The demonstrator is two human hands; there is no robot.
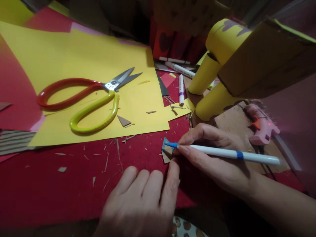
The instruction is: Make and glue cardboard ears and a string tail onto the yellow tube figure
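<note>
My right hand (209, 148) is closed around a white felt-tip pen (217, 151) with a blue band. The pen's blue tip rests at the upper part of a small cardboard piece (168, 157), where blue colour shows along the edge. With its fingers curled, my left hand (145, 191) steadies that piece, a fingertip at its lower right edge; the thumb is hidden. Left of the hands, scissors (111, 86) with one red and one yellow handle lie with blades apart on yellow paper (138, 115).
A yellow paper-covered cardboard figure (209, 102) stands at the right. Beside it lies a pink glue gun (263, 126) with a red light. Other markers (181, 89) lie behind, and scraps litter the red tabletop (74, 184). Corrugated cardboard (16, 141) lies at the left.
</note>
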